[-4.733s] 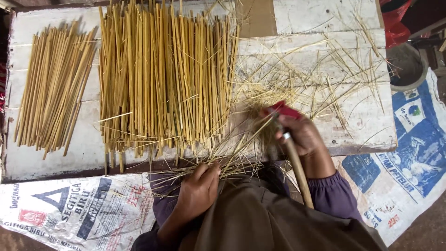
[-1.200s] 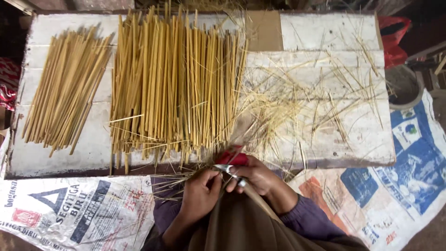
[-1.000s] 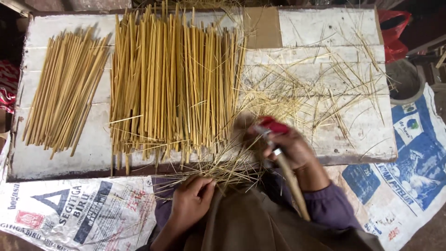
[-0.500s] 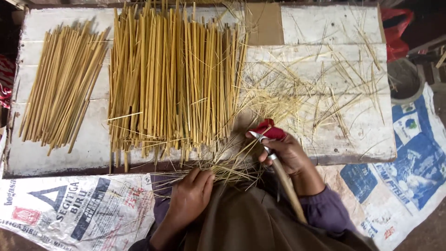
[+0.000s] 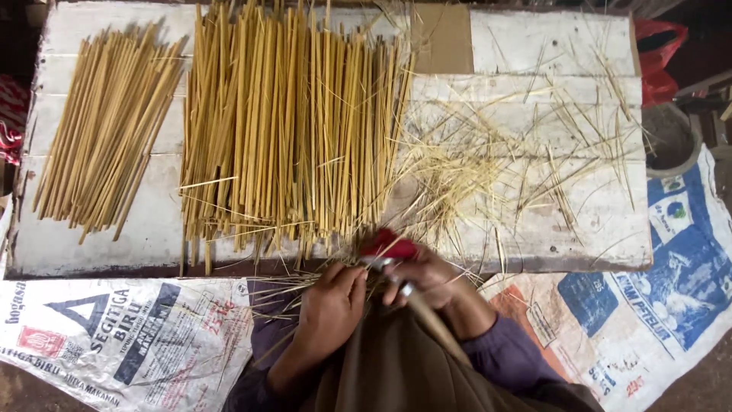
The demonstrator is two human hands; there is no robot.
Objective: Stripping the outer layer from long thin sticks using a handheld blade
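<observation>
My left hand (image 5: 333, 304) pinches the near end of a thin bamboo stick (image 5: 438, 326) over my lap, just below the board's front edge. My right hand (image 5: 428, 281) is closed around a small knife with a red handle (image 5: 387, 247) and meets the left hand at the stick. The stick runs back to the right under my right forearm. Right above both hands lies a large pile of yellow bamboo sticks (image 5: 290, 130) on the white wooden board (image 5: 549, 46).
A smaller bundle of sticks (image 5: 107, 137) lies at the board's left. Thin shavings (image 5: 496, 160) are scattered over its right half. Printed sacks (image 5: 114, 343) cover the floor at left and right (image 5: 656, 305). A grey pot (image 5: 669, 139) and a red bag (image 5: 660, 61) sit at the far right.
My right hand with the knife has come back from its outward stroke to the right and now meets the left hand at the stick's near end.
</observation>
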